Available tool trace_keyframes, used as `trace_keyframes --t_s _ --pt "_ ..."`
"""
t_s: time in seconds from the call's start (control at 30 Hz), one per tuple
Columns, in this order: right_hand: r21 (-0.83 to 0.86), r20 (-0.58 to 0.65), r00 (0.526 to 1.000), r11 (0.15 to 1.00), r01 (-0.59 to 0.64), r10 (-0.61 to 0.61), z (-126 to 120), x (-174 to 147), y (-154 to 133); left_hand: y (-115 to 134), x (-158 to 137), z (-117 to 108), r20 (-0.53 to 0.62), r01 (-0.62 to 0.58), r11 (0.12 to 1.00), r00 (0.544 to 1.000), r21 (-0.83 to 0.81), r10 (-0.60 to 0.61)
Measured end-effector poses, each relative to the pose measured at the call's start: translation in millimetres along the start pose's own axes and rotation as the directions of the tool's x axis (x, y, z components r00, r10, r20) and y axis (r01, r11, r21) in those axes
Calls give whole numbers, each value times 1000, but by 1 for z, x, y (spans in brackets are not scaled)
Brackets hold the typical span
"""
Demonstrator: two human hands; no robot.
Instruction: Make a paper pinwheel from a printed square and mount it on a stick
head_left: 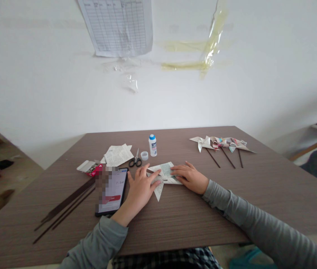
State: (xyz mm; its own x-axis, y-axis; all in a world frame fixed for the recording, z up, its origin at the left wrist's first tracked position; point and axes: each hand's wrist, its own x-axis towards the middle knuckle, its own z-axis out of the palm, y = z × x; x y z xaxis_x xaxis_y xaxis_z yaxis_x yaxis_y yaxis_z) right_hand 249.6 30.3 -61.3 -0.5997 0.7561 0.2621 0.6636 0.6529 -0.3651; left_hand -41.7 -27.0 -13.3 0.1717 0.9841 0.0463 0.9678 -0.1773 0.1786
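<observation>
A cut piece of printed paper (167, 170) lies on the table between my hands, with slits and pointed flaps; one triangular flap points toward me. My left hand (140, 186) rests on its left side with fingers spread, thumb and index finger touching the paper near its middle. On the right side lies my right hand (191, 178), fingers stretched flat over the sheet. Just beyond my left hand are black-handled scissors (135, 160) and a small translucent cup (144, 155). A white bottle with a blue cap (153, 145) stands upright behind the paper.
Paper pinwheels on dark sticks (220, 144) lie at the back right. To the left are stacked paper squares (117, 155), an open small box (88, 168), several dark sticks (65, 201) and a phone (115, 194). A wall (175, 104) stands behind the table.
</observation>
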Motion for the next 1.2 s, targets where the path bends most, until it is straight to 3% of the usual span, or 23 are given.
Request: trace_keyframes --t_s 0.33,0.63,0.93,1.2 --pt "-90 67 998 996 12 -6 -1 1 -3 -7 4 13 -94 -27 998 995 -61 21" --pt "-180 21 995 979 99 -97 -1 -2 -16 6 -3 -2 0 -46 989 999 -142 46" --pt "-98 18 989 984 148 -147 1 -1 -13 9 -4 -5 8 -55 988 998 -146 56" --pt "-154 4 998 986 66 -66 8 2 -22 6 -6 -4 -28 -92 985 996 -148 89"
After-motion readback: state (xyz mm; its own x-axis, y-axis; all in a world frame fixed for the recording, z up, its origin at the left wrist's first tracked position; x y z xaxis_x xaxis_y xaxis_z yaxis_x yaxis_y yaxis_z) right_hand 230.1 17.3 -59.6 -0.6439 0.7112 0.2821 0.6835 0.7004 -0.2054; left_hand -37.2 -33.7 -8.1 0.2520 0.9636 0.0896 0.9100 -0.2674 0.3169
